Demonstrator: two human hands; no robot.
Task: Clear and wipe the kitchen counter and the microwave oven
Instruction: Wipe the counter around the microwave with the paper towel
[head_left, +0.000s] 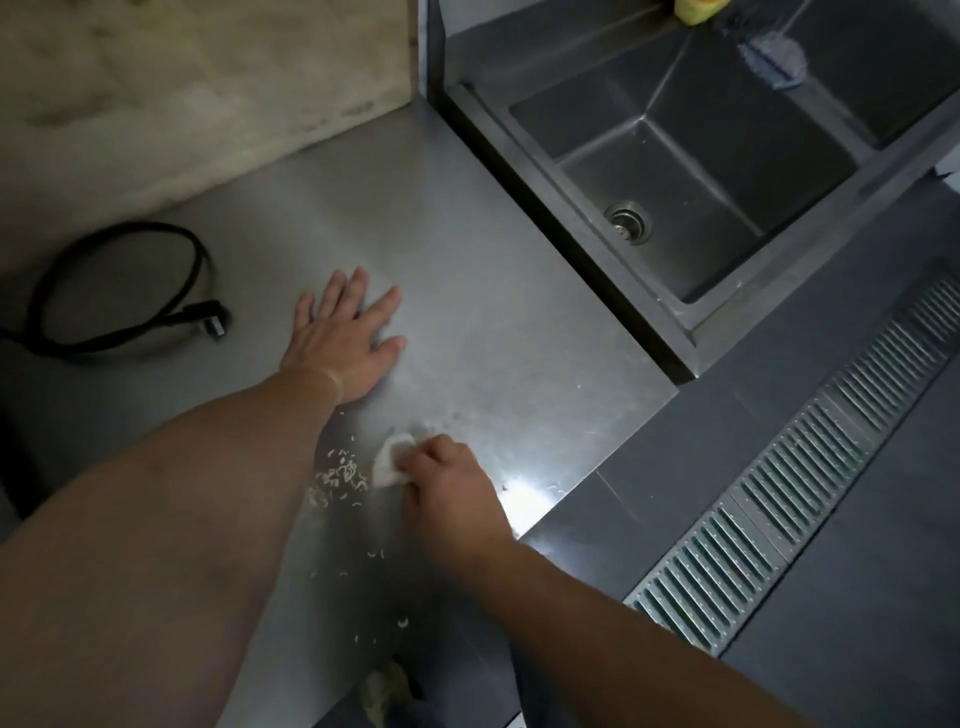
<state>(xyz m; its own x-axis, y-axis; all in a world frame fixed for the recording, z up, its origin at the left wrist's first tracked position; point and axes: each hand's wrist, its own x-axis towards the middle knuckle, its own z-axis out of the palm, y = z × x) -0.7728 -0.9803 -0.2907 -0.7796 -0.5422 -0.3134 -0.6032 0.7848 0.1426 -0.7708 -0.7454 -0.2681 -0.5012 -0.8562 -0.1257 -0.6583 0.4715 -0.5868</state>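
Observation:
The steel counter (493, 291) fills the middle of the head view. My left hand (348, 338) lies flat on it, palm down with fingers spread, holding nothing. Nearer the front edge, my right hand (452, 488) is closed on a small white wad of tissue (390, 462) pressed against the counter. Just left of the tissue lies a pile of pale crumbs (340, 480), with a few more scattered towards me. The microwave oven is not in view.
A black power cord (119, 291) with its plug lies coiled at the counter's left. A steel sink (701, 171) adjoins the counter on the right, with a yellow sponge (696, 8) and a blue scrubber (774, 60) behind it. A floor drain grate (810, 457) runs below.

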